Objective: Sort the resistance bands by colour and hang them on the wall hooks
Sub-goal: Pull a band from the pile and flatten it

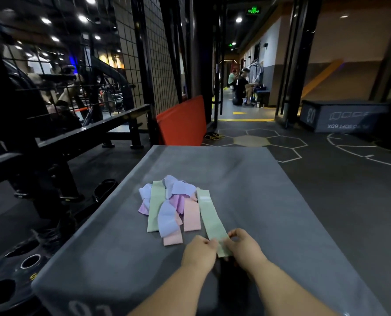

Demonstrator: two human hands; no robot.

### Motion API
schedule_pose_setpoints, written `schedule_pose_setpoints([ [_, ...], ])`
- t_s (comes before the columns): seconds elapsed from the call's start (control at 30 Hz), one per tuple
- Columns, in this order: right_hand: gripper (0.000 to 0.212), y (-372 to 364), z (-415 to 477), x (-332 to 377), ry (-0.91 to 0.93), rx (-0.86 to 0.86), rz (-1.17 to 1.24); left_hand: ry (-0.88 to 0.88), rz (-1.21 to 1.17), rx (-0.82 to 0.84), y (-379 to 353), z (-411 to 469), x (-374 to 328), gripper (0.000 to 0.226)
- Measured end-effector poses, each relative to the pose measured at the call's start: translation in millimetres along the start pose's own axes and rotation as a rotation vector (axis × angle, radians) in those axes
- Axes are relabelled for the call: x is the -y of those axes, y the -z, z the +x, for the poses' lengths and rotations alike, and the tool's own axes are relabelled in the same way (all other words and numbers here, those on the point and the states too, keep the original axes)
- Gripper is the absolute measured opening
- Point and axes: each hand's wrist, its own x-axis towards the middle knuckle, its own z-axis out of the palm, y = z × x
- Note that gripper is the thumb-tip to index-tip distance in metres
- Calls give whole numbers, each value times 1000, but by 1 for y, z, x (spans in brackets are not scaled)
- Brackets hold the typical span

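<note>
The grey padded box (235,174) fills the near ground and bears the whole job; on its middle lies the heap of resistance bands (169,201), lilac, pink and green crossed over one another; to the right of the heap a green band (212,220) lies straight, its far end touching the pile's edge and its near end between the hands; the left hand (199,252) pinches one edge of that end with curled fingers, the right hand (244,247) pinches the other, so both are closed on the same strip

The risk, as I judge it, is at the far end; if the strip is drawn off quickly it may drag the pink band (191,215) beside it or upset the heap toward the box edge; the second green band (155,208) is pinned under a lilac band (167,220), so pairing the greens means lifting that first, or colours get mixed again

Round about: a tall wire grid panel (158,53) stands to the left beyond a black steel rack (87,133); I cannot make out hooks on it or anywhere; a second soft box (340,115) sits far right; a red mat (182,122) leans at the foot of the grid, between the box and the panel; a weight plate (18,270) lies on the floor at near left; a yellow cord (214,136) is coiled by the mat, a thing to trip on
</note>
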Motion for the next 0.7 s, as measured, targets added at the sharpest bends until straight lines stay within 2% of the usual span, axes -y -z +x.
schedule_pose_setpoints([
  [0.17,7,22,-18,-8,-34,100,-11,5,-9,9,-3,-1,3,27],
  [0.37,17,44,-20,-18,-87,173,-89,-171,267,20,-14,-8,2,43],
  [0.43,13,53,-21,-21,-108,192,-83,-254,391,35,-16,-8,3,55],
  [0.5,7,63,-23,-23,-110,214,-103,-301,460,19,-18,-6,2,57],
  [0.7,11,106,-23,-33,-19,279,-393,-459,636,11,-25,2,-6,52],
])
